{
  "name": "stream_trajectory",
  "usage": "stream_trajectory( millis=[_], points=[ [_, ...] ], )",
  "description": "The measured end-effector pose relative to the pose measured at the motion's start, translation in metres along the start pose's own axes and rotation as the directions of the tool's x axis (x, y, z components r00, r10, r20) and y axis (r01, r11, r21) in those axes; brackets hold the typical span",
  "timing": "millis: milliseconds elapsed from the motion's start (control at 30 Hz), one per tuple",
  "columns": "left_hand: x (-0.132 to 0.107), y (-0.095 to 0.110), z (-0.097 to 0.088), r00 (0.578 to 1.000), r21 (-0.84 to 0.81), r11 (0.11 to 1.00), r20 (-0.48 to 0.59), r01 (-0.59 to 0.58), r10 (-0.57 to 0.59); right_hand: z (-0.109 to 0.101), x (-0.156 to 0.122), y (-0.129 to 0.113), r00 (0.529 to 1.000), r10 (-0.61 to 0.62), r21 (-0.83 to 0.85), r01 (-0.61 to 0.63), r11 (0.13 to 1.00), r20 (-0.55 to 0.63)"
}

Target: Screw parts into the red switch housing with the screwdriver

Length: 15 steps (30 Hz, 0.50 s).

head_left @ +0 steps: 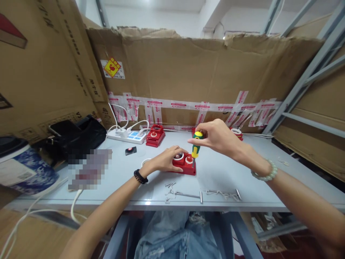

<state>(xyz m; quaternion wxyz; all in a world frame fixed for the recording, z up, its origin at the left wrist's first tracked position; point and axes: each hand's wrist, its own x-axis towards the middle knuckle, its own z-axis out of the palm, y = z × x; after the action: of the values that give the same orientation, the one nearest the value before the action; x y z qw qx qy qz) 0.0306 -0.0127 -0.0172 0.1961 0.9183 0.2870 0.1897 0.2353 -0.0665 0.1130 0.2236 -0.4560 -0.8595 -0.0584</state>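
The left hand (165, 160) lies curled over the red device (184, 164) at the middle of the grey table (269, 180), pressing it down. The right hand (218, 136) grips the green-and-yellow screwdriver (196, 145) upright by its top, tip down on the device's right end. By the look of it a screw is being turned; this calls for a steady hold and a vertical shaft. Loose screws (170, 185) lie at 6 o'clock of the device, a second red device (155, 135) at 10 o'clock, beside a power strip (126, 135).
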Motion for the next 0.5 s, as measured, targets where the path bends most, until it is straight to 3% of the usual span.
stream_trajectory(
  millis=[100, 200, 333, 433, 500],
  points=[
    [0.0, -0.001, 0.0, 1.0, 0.018, 1.0, 0.001, 0.021, -0.021, -0.007, -0.002, 0.006, 0.999, 0.041, 0.184, -0.037, 0.982, -0.02],
    [0.002, 0.001, -0.002, 0.999, 0.088, 0.995, 0.004, 0.048, -0.049, -0.022, -0.007, 0.011, 0.987, 0.104, 0.328, -0.057, 0.943, -0.126],
    [0.01, 0.006, -0.009, 0.998, 0.262, 0.965, 0.056, 0.01, -0.026, -0.033, -0.013, 0.022, 0.91, 0.225, 0.447, -0.05, 0.893, -0.348],
    [0.022, 0.005, -0.011, 0.994, 0.413, 0.909, 0.11, -0.053, 0.008, -0.025, -0.017, 0.036, 0.858, 0.291, 0.451, -0.078, 0.889, -0.424],
    [0.033, 0.001, -0.011, 0.997, 0.476, 0.878, 0.08, -0.053, 0.017, -0.014, -0.019, 0.048, 0.832, 0.323, 0.435, -0.111, 0.894, -0.45]
  ],
)
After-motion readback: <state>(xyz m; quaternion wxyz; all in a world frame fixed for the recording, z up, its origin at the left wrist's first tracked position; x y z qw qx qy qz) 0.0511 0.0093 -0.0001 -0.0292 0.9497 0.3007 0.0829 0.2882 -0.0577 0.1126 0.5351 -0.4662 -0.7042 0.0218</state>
